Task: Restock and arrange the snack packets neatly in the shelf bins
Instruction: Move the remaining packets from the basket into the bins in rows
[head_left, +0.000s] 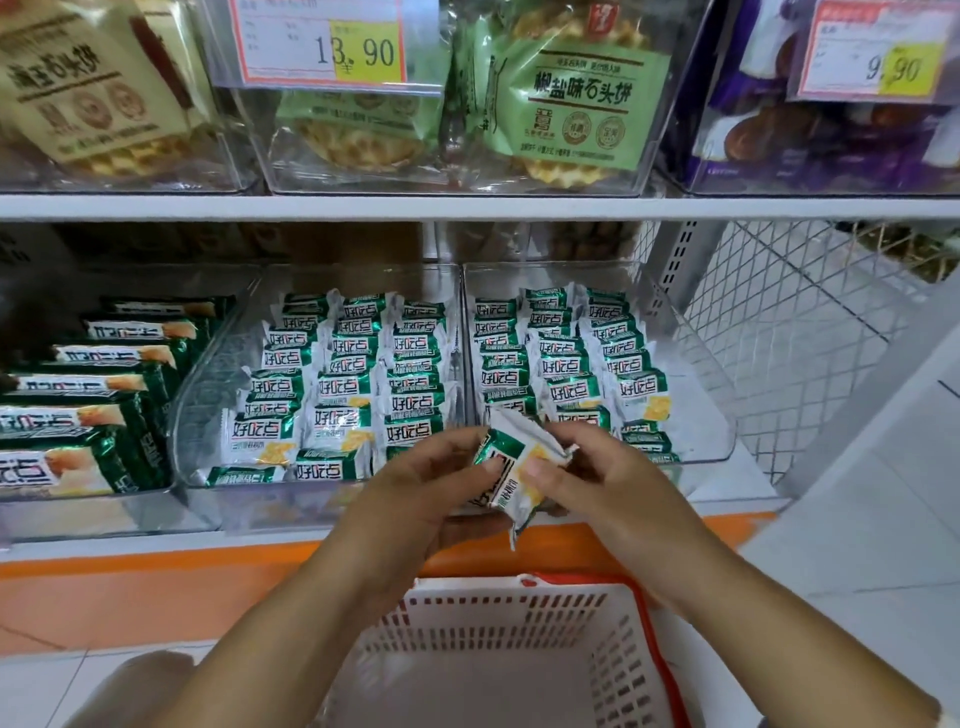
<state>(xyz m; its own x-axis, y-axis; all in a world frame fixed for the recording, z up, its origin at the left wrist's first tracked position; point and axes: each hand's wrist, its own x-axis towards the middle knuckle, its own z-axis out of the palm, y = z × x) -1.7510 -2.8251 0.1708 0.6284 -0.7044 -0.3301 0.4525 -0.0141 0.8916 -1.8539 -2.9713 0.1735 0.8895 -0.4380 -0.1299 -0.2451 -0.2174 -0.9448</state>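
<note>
Together, left hand (415, 480) and right hand (597, 475) pinch seemingly one packet (522, 457) over basket (467, 647), before bins (698, 415).

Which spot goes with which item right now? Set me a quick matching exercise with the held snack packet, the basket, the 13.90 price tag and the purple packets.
Things:
1. snack packet
2. white basket
3. 13.90 price tag
4. purple packets

Places:
A. inside the upper right bin
B. pinched between left hand and right hand
C. below both hands, nearest the camera
D. on the front of the upper middle bin

Pairs: 1-B, 2-C, 3-D, 4-A
</note>
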